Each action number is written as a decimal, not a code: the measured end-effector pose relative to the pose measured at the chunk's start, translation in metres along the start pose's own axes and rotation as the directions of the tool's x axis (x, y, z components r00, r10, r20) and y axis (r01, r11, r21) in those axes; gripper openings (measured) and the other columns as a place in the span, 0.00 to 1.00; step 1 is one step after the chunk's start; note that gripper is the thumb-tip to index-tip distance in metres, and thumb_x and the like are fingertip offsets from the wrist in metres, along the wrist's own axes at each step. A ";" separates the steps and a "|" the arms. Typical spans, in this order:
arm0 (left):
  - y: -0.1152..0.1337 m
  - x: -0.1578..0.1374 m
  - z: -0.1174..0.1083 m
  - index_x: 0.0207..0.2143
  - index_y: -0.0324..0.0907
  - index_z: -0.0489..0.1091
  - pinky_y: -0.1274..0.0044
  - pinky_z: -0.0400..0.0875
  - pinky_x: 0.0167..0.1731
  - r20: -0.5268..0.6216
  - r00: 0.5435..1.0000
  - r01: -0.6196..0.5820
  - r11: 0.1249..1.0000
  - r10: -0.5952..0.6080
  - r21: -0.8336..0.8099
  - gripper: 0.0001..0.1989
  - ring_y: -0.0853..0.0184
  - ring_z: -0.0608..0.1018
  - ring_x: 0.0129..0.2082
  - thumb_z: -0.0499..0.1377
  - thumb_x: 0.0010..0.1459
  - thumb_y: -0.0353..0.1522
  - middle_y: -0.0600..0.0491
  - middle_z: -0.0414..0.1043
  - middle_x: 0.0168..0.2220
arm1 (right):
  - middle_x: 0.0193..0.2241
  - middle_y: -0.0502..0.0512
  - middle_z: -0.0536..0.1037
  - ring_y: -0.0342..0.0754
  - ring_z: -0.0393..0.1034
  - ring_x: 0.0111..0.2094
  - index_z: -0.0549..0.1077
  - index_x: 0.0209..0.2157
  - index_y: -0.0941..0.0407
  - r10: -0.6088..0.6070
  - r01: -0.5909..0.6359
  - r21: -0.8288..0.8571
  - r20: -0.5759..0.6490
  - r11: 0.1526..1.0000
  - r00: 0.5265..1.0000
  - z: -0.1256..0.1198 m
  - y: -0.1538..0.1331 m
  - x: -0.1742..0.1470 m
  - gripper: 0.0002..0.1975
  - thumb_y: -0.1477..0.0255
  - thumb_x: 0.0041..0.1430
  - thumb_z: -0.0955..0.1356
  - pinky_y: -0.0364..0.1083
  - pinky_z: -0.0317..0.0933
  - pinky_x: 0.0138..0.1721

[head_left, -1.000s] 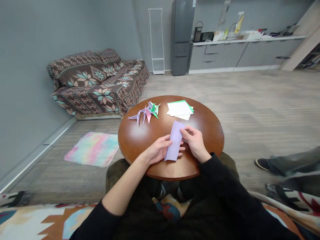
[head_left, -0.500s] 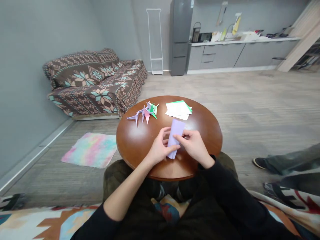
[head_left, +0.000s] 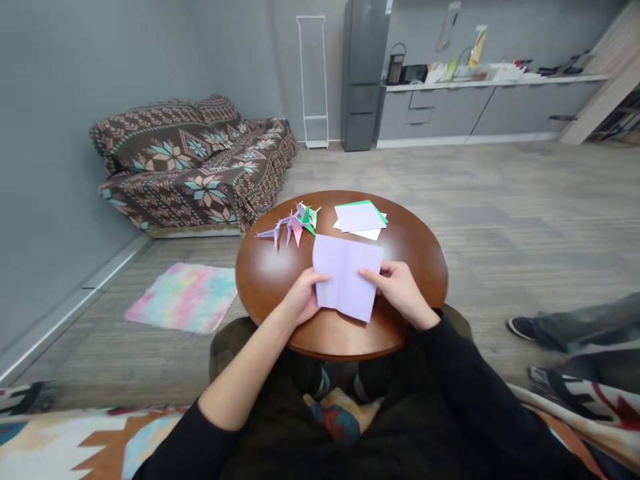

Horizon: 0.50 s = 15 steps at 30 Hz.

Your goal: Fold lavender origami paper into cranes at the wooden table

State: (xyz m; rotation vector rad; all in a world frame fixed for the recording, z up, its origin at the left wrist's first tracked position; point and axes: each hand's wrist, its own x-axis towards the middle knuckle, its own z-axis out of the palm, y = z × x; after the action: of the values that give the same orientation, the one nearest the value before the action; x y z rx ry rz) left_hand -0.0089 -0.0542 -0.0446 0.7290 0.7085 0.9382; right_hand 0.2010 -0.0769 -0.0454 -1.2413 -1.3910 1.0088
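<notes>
Over the table [head_left: 270, 280], the left hand [head_left: 303, 298] pinches one side of a purple sheet [head_left: 347, 275], thumb on top; the right hand [head_left: 400, 287] pinches the other, seemingly to hold both halves spread about the centre crease. Just beyond, cranes [head_left: 296, 228] cluster leftward and papers [head_left: 359, 217] lie stacked rightward, presumably set back for working room.
</notes>
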 end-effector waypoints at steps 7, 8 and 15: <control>0.010 0.008 -0.009 0.50 0.30 0.75 0.56 0.74 0.53 0.085 0.962 0.261 0.965 -0.259 -0.010 0.37 0.43 0.81 0.50 0.55 0.32 0.24 0.40 0.83 0.42 | 0.34 0.58 0.85 0.53 0.75 0.31 0.83 0.38 0.61 -0.079 0.081 -0.061 0.042 0.995 0.996 -0.007 0.003 0.004 0.18 0.58 0.56 0.75 0.48 0.67 0.32; 0.012 0.009 -0.010 0.51 0.29 0.74 0.55 0.74 0.53 0.087 0.957 0.278 0.960 -0.277 0.001 0.38 0.43 0.81 0.50 0.55 0.31 0.24 0.40 0.83 0.42 | 0.35 0.58 0.85 0.54 0.76 0.32 0.83 0.38 0.60 -0.091 0.095 -0.070 0.050 0.993 0.995 -0.008 0.002 0.005 0.18 0.58 0.56 0.75 0.48 0.67 0.33; 0.019 0.004 -0.003 0.53 0.32 0.73 0.58 0.76 0.49 0.062 0.957 0.280 0.957 -0.284 0.075 0.30 0.49 0.84 0.42 0.60 0.44 0.23 0.40 0.83 0.40 | 0.29 0.54 0.82 0.50 0.71 0.30 0.82 0.33 0.60 -0.232 0.249 -0.233 0.098 0.940 0.968 -0.016 -0.007 0.008 0.17 0.58 0.57 0.75 0.45 0.62 0.32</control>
State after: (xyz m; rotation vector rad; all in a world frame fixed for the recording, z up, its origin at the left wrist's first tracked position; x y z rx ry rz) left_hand -0.0177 -0.0430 -0.0320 0.6938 0.7597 0.6273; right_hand 0.2157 -0.0708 -0.0345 -1.1833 -1.7155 0.7329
